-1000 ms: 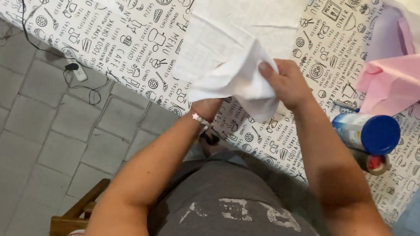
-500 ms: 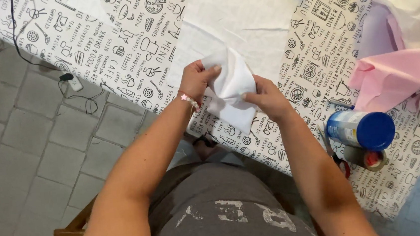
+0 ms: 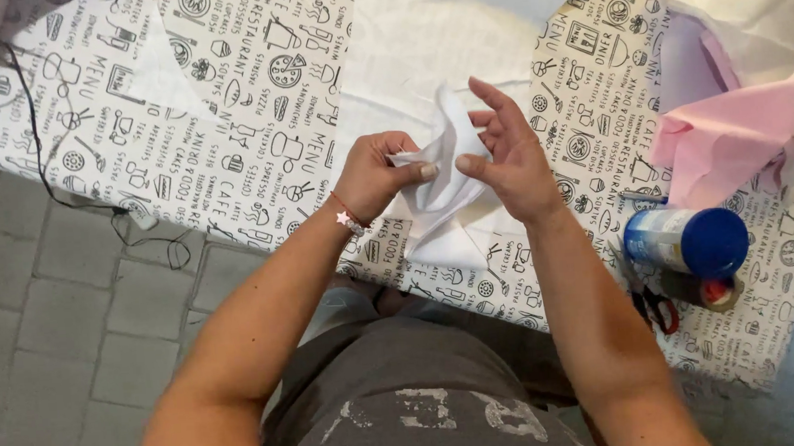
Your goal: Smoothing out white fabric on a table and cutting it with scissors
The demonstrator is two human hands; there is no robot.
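While I watch through the head camera, the left hand (image 3: 376,173) pinches a crumpled piece of white fabric (image 3: 445,177) at mid-frame, thumb and fingers closed on its edge, and the right hand (image 3: 505,153) steadies the other side with fingers spread, only the thumb and fingertips touching. The cloth hangs just above a larger white sheet (image 3: 439,31) spread over the printed tablecloth (image 3: 216,86). At right of the frame lie pink fabric (image 3: 730,135), a blue-capped can (image 3: 687,243) on its side, scissors (image 3: 648,298) and a tape roll (image 3: 719,292) near the table edge. My judgement: the loose right-hand hold could let the folds slip open, and an elbow swing might roll the can off the edge
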